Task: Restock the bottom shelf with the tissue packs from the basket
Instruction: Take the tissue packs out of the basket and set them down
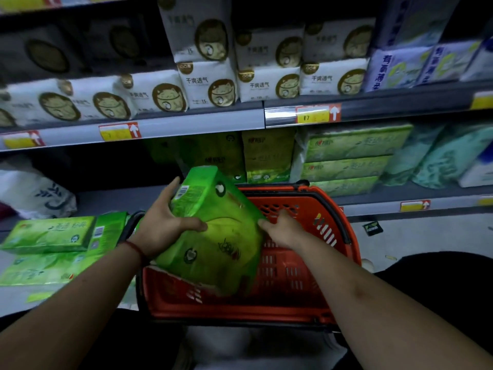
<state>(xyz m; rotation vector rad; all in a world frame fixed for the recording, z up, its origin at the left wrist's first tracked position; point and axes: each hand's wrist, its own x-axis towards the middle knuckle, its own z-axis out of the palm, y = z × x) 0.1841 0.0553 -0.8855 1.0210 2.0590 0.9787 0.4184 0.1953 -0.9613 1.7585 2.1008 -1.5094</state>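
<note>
A large green tissue pack (pixel 216 231) stands tilted over the red basket (pixel 306 289), its lower end still inside it. My left hand (pixel 162 222) grips the pack's left side, thumb across its front. My right hand (pixel 282 225) holds the pack's right edge, fingers partly hidden behind it. The bottom shelf (pixel 112 198) lies behind the basket, dark and open at centre-left. Green tissue packs (pixel 346 161) are stacked on it to the right.
More green tissue packs (pixel 53 244) lie stacked on the floor left of the basket. A white bag (pixel 34 190) sits at the shelf's left end. White packs (pixel 208 84) fill the shelf above. A small dark wrapper (pixel 372 227) lies on the floor.
</note>
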